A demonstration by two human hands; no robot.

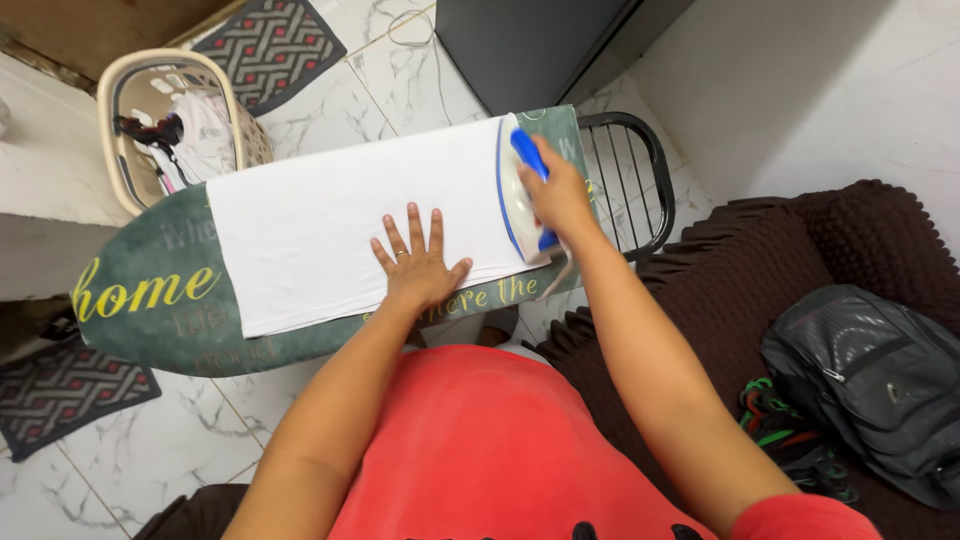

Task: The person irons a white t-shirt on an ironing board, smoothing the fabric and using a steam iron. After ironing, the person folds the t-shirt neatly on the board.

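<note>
- The right hand was closed round the blue handle of a white and blue iron, which sat flat on the white cloth at its far right end.
- The left hand lay open, palm down, fingers spread, pressing the cloth near its front edge; it gripped nothing, and a ring showed on one finger.
- The iron stood just to the right of the left hand and a little further from the body, the two apart with bare cloth between them.
- The cloth was spread smooth over a green ironing board with yellow lettering, stretching well to the left of both hands.
- Beyond the right hand, at the board's end, a black wire rack jutted out.
- Far to the left of the hands, past the board, a cream laundry basket held clothes.
- To the right of the right arm lay a brown knitted seat cover with a dark grey bag on it.
- Nothing lay on the cloth between the hands.
</note>
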